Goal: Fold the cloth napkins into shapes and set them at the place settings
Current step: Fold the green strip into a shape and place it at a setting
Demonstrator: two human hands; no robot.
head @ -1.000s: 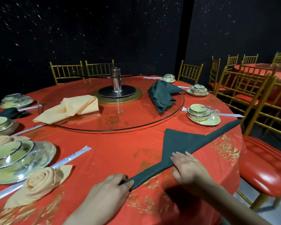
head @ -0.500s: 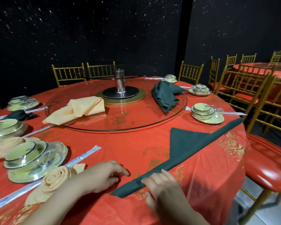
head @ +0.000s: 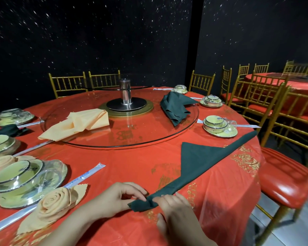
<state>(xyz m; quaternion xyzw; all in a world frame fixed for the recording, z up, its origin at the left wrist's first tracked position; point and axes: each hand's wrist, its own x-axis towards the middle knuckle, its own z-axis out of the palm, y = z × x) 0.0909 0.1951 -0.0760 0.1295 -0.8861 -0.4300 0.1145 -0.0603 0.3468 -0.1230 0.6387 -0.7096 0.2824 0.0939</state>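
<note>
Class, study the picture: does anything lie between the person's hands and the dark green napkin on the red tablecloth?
Nothing visible does. Left hand and right hand both grip the near end of the dark green napkin, which lies on the red tablecloth, apart from the peach rose napkin to its left.

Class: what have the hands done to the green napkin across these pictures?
The right hand slid along the rolled edge to the near end. The left hand let go, then returned; both now pinch the green napkin there. Its far triangle stayed flat.
</note>
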